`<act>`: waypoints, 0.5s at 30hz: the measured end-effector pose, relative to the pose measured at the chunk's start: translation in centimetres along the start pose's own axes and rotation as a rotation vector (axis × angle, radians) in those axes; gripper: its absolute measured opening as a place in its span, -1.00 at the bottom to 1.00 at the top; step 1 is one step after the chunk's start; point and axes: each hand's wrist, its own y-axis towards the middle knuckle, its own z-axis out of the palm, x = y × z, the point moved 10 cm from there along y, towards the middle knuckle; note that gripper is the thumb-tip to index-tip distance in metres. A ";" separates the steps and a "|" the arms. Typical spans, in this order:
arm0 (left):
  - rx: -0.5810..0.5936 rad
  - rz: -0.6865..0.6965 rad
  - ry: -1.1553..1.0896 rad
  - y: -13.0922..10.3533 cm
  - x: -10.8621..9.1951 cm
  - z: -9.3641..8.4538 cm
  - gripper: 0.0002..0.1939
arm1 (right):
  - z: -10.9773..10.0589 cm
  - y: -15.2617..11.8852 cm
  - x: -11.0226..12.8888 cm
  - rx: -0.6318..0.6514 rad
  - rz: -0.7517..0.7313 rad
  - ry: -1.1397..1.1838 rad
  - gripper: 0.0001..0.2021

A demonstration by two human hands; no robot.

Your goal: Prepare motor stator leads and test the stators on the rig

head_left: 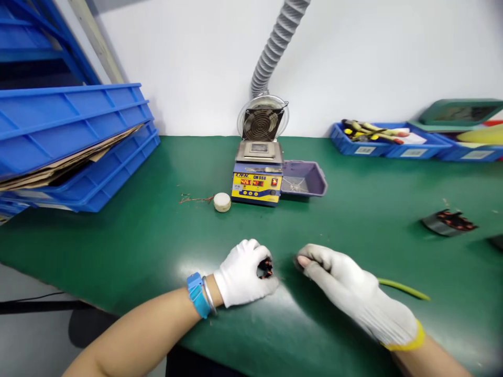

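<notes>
My left hand, in a white glove, is wrapped round a small motor stator on the green table. The stator's black end with copper windings shows between thumb and fingers; the rest is hidden by the glove. To the right, apart from the stator, my right hand is closed in a pinch, its glove greyish at the fingers. Whatever it may hold at the fingertips is too small to name. A thin yellow-green strip lies beside the right hand, one end hidden behind it. Another stator with copper windings lies farther right.
A yellow-and-blue solder pot with a lit display stands at the back, under a grey exhaust hose. Beside it are a purple tray and a round white block. Blue crates stack left; blue tool bins stand back right.
</notes>
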 end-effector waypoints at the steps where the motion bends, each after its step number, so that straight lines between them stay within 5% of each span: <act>1: -0.002 -0.005 0.000 0.0 0.0 0.0 -0.77 | 0.1 -0.1 0.0 -0.005 0.028 -0.007 -0.69; 5: 0.004 -0.009 -0.014 -0.1 -0.1 0.1 -0.75 | 2.7 -0.2 1.0 0.118 0.011 0.034 -0.77; 10: -0.021 -0.042 -0.044 -0.2 0.1 0.0 -0.80 | 3.9 0.0 -0.5 0.153 0.068 0.415 -0.66; 12: -0.029 -0.055 -0.056 -0.2 0.1 0.0 -0.81 | 2.0 0.2 -1.2 -0.016 0.070 0.475 -0.66; 15: -0.033 -0.063 -0.064 -0.2 0.1 -0.1 -0.82 | -2.0 -0.6 -0.4 -0.375 -0.017 0.261 -0.64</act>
